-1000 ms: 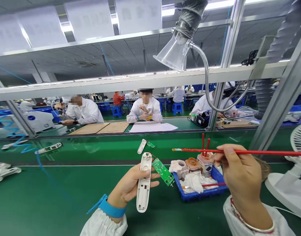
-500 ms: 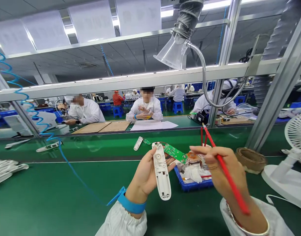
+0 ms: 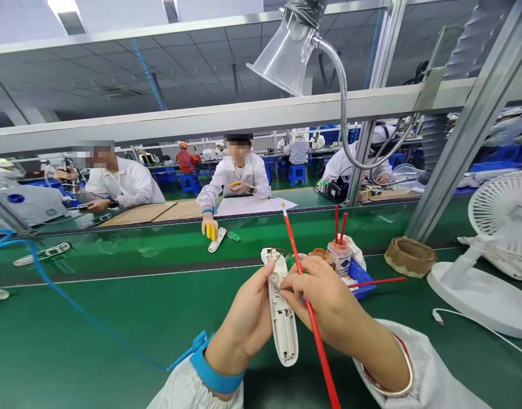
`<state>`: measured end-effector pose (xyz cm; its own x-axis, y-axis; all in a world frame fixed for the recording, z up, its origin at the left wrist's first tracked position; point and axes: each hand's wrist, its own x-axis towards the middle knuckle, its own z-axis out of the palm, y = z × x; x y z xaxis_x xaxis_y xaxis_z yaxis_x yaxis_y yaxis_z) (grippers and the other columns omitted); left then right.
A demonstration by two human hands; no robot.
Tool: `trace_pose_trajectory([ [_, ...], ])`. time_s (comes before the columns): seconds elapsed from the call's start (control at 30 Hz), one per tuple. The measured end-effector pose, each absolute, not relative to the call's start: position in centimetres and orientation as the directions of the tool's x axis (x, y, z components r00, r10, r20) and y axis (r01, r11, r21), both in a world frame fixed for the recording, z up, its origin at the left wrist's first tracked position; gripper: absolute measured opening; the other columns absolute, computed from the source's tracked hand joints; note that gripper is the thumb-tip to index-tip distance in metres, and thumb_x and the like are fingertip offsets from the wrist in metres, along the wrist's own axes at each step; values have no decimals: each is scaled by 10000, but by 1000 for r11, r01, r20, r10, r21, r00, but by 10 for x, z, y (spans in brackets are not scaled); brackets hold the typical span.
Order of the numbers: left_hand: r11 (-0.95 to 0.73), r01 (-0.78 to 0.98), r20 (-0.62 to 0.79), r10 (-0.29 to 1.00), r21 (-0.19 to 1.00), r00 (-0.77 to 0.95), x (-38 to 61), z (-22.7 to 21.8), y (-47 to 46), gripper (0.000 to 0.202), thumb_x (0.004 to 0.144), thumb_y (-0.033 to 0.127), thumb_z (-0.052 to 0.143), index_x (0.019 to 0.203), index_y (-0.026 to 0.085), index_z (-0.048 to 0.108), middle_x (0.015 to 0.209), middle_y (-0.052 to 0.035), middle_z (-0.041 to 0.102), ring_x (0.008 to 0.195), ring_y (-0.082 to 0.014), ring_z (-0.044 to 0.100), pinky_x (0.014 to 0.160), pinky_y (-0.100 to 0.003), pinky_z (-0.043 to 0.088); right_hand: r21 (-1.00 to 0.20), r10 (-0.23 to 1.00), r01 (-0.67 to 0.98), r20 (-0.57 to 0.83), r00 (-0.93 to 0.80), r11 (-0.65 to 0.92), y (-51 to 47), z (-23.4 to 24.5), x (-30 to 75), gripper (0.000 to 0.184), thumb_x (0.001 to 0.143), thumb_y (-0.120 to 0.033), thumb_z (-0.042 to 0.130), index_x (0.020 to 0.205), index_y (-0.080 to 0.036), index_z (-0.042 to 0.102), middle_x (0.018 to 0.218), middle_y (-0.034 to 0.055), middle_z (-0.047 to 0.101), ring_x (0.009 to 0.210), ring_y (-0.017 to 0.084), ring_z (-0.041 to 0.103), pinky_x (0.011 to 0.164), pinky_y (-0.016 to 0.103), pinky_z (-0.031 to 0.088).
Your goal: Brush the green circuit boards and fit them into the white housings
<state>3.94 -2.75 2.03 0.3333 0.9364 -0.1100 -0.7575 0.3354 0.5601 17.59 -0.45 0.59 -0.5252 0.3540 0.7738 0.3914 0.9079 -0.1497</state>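
Holding a white case (image 3: 282,309) upright, the left hand (image 3: 247,318) is what I see from my screen, just left of the blue tray (image 3: 363,275) and nearer to me. Its fingers are bent close round the side of the case, so the grip is tight. The right hand (image 3: 324,301) sits between the case and the tray. Its fingers are closed on a red brush (image 3: 314,324), and its fingertips touch the top part of the case, by a small round spot. The brush is tilted: its tip points up, left of the tray, and its long end runs down past the wrist. A green board (image 3: 289,260) peeks out behind the case, mostly hidden by the right hand, so I cannot tell how it is joined. A blue strap (image 3: 213,372) wraps the left wrist. In the tray stands a little box (image 3: 339,255) with red sticks in it. Right of the tray lies a tape roll (image 3: 409,257), and further right stands a white fan (image 3: 495,238). Far left of the tray and behind it, another person's hand (image 3: 209,230) with yellow finger caps rests on the green belt (image 3: 94,329).
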Motion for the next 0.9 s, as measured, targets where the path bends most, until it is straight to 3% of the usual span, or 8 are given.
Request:
trace_pose_trajectory([
  [0.17,297,-770,-130,953,565,273,46,18,-31,262,898,235,429,844,93,642,772,-70,662,740,-161,631,743,-263,480,-110,290,376,837,-465,920,-1,0,172,192,837,-27,511,840,-191,412,792,47,598,727,190,491,674,368,400],
  [0.4,282,-773,-151,959,568,239,49,12,-31,290,907,251,426,885,80,659,710,-52,643,643,-130,599,769,-279,487,69,238,479,800,-550,875,1,-4,168,175,845,0,432,778,-157,474,716,65,540,677,183,398,668,368,385],
  [0.53,271,-756,-147,962,596,228,48,13,-30,313,911,260,414,922,74,666,787,-77,670,694,-149,618,744,-269,491,91,231,468,777,-585,879,2,-4,167,168,844,9,430,781,-132,498,739,78,555,697,180,399,708,382,394],
  [0.73,260,-750,-156,966,608,208,47,12,-29,231,874,235,483,860,88,660,739,-61,648,674,-136,608,675,-245,488,92,258,485,753,-605,870,3,-5,167,215,853,20,378,790,-121,528,713,68,529,707,180,389,759,394,402],
  [0.9,185,-691,-125,983,698,137,46,7,-24,199,822,260,581,904,92,647,779,-81,667,707,-159,624,660,-258,492,43,291,483,751,-593,874,2,-3,169,219,841,10,368,818,-107,551,725,93,543,733,204,417,755,422,410],
])
